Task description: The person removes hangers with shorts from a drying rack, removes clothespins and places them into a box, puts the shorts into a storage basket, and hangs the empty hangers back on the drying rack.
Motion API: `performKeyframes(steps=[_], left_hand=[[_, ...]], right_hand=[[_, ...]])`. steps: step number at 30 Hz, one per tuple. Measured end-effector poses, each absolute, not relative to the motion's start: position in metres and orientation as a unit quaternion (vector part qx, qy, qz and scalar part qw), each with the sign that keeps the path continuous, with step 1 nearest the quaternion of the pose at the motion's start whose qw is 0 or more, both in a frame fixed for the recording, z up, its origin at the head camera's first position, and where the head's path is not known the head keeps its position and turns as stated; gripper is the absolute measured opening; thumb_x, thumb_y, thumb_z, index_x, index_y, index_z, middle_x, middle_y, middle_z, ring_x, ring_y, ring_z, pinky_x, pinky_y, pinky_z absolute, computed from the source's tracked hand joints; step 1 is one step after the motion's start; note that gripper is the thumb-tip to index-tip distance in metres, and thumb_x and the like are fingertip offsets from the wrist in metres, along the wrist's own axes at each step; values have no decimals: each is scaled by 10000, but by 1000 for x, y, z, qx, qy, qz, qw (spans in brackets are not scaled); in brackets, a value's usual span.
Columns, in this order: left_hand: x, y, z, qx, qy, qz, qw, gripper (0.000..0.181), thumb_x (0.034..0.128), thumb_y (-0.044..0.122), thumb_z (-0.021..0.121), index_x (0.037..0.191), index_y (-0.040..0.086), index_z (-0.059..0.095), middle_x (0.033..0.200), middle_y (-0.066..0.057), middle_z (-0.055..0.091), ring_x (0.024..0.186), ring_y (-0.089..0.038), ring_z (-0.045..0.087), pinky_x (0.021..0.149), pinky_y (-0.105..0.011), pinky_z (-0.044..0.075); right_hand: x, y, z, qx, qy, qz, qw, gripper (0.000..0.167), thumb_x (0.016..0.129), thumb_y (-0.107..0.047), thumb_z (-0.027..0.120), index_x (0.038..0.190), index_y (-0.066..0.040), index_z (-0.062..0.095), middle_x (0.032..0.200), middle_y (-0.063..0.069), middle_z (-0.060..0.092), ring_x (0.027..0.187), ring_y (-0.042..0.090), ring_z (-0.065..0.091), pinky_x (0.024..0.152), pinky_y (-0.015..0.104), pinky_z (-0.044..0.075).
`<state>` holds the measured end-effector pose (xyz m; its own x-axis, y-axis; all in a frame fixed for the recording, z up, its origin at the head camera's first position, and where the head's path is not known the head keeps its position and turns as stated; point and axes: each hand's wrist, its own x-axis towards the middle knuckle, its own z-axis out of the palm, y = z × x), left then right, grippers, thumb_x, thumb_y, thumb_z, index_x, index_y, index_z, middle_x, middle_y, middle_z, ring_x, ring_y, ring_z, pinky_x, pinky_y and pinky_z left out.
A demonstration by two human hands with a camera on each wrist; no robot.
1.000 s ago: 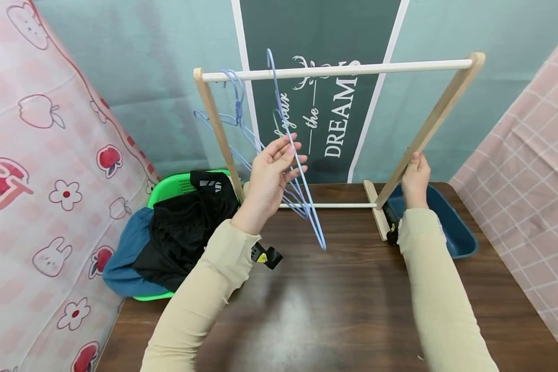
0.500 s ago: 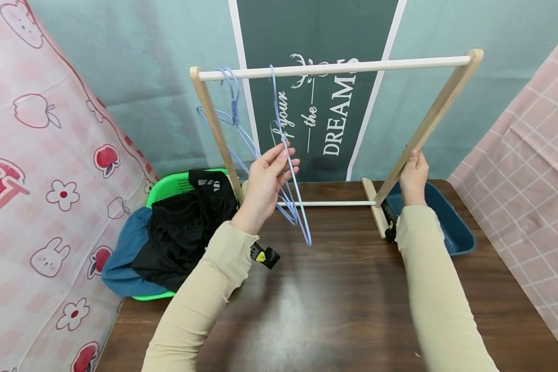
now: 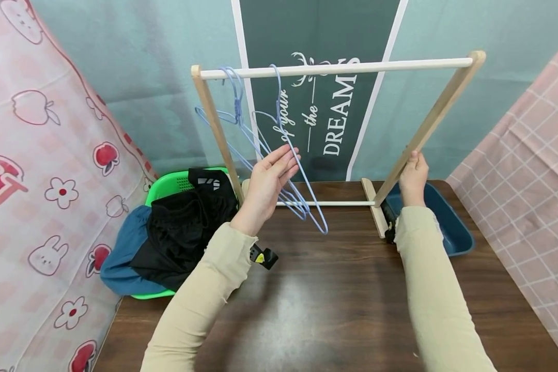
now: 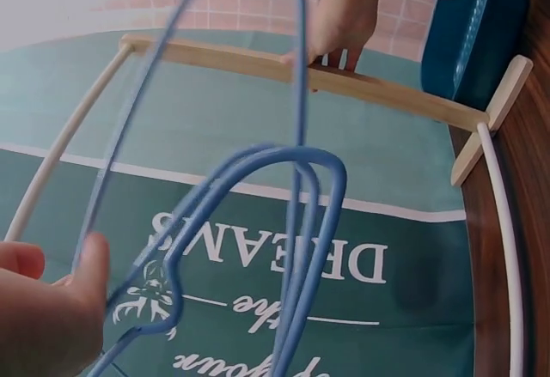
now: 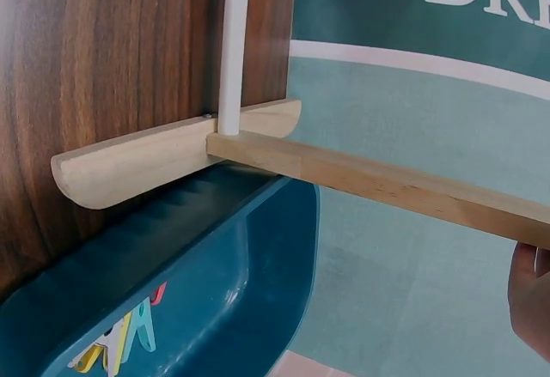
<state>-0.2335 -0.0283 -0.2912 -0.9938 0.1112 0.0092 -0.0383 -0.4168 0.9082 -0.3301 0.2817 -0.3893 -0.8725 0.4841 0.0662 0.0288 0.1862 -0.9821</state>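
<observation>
A light-blue clothes hanger [image 3: 278,98] hangs by its hook on the top rail of the clothes rack [image 3: 446,106]. My left hand [image 3: 269,181] touches one side of that hanger with fairly straight fingers; in the left wrist view the wire passes behind a fingertip. More blue hangers [image 3: 237,106] hang at the rail's left end, their lower corners reaching behind my left hand. My right hand [image 3: 414,178] grips the rack's right wooden post, well below the rail. In the right wrist view only part of that hand shows at the edge.
A green basket [image 3: 169,187] with black and blue clothes [image 3: 183,227] stands left of the rack. Beside the right foot sits a dark-blue basin [image 3: 458,227]; the right wrist view shows colored clothespins [image 5: 142,325] in it. Printed cloths surround the brown wooden tabletop [image 3: 316,310].
The hanger at my left hand has come down from above the rail to hang by its hook, and it has turned, its lower end swinging. My right hand stays on the post.
</observation>
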Motion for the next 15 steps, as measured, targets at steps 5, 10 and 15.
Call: performKeyframes(steps=[5,10,15], left_hand=[[-230,-32,-293,49,571,818,47,455,1019,73,390,1458,-26,325,1510,-154,383,1384,-220,413,1113,-310,371],[-232,-39,-302,49,595,802,0,418,1019,141,427,1425,45,418,1412,-121,514,1172,-158,608,976,-271,498],[-242,-55,-320,-32,588,804,-86,302,1002,101,426,1252,28,577,1082,-70,654,787,-91,664,719,-221,555]], right_hand=[[-327,285,-389,-180,-760,596,188,547,979,-462,225,1349,-173,508,964,-122,496,985,98,528,1000,392,433],[-328,289,-387,-183,-758,597,188,452,978,-461,239,1139,-186,559,877,-125,472,875,20,511,952,385,435],[-329,290,-384,-187,-747,615,168,391,966,-486,240,1042,-230,525,894,-122,465,871,8,490,933,360,410]])
